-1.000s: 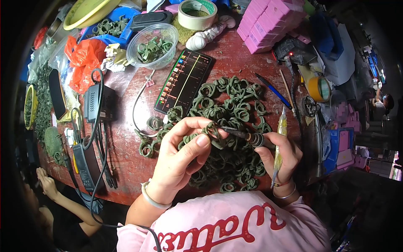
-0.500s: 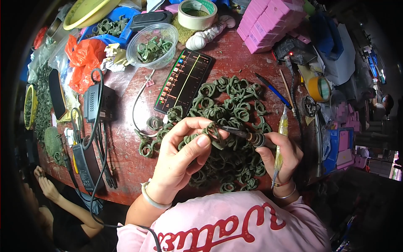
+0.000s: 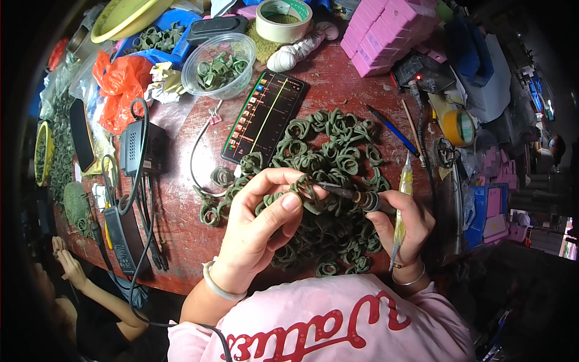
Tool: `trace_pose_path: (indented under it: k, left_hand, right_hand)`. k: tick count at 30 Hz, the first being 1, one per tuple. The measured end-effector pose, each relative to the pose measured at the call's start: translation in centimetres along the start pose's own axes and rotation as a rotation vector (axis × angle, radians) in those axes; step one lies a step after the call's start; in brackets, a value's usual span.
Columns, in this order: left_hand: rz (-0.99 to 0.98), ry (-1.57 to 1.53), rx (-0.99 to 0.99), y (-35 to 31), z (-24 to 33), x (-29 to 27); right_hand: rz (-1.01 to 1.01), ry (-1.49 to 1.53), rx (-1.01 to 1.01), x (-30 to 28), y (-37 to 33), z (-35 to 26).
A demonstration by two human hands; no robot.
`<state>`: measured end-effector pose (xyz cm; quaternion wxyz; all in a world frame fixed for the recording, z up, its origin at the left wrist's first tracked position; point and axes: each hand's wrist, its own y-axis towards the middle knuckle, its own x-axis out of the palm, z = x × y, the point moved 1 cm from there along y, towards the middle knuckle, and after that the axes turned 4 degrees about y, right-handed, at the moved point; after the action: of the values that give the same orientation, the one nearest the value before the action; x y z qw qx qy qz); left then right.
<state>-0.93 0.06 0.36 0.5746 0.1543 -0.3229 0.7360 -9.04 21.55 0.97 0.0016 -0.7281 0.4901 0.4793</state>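
My left hand [image 3: 262, 220] pinches a dark green ring [image 3: 309, 194] between thumb and fingertips, above the pile. In my right hand [image 3: 407, 224] is a soldering iron [image 3: 366, 200], its thin dark tip pointing left and reaching the ring. A slender pointed tool wrapped in yellow [image 3: 403, 199] also sits in that hand, standing nearly upright between the fingers. Under and around both hands lies a heap of similar green rings [image 3: 347, 160]; the hands cover part of it.
A lit phone [image 3: 263, 117] lies beyond the heap, with a clear tub of green rings [image 3: 218, 65] behind it. To the left stands a black power box [image 3: 142, 149] with cables. Pink blocks [image 3: 389, 33] and a blue pen [image 3: 393, 131] are right. Another person's hand [image 3: 72, 271] shows lower left.
My hands, the ring and the soldering iron have barely moved; the iron's tip stays at the ring. At lower left the other person's hands have shifted slightly.
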Motion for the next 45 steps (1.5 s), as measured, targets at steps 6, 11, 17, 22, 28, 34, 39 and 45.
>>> trace_pose_path:
  k: [6,11,17,22,28,34,39,45]
  left_hand:
    - [-0.004,0.002,0.007,0.01,-0.06,-0.09]
    - [-0.005,0.001,0.009,-0.01,-0.06,-0.10]
    - [-0.007,-0.009,0.014,0.03,-0.12,-0.15]
    - [-0.012,-0.009,0.021,0.03,-0.14,-0.23]
    - [-0.034,-0.065,0.017,0.07,-0.20,-0.42]
    - [-0.008,-0.018,0.012,0.03,-0.12,-0.10]
    - [-0.009,-0.017,0.009,0.06,-0.10,-0.10]
    - [-0.006,-0.015,0.007,0.02,-0.12,-0.03]
  right_hand:
    - [0.003,-0.004,-0.011,0.00,0.04,-0.02]
    - [0.011,-0.001,-0.029,0.10,-0.05,0.28]
    - [0.016,-0.003,-0.042,0.12,0.04,0.30]
    - [0.016,0.001,-0.043,0.11,0.04,0.35]
    - [0.026,0.003,-0.044,0.02,0.11,0.20]
    - [0.020,-0.005,-0.040,-0.04,0.16,0.15]
    - [-0.012,-0.005,0.011,-0.12,-0.01,-0.04]
    - [-0.012,0.003,0.010,-0.12,0.07,-0.09]
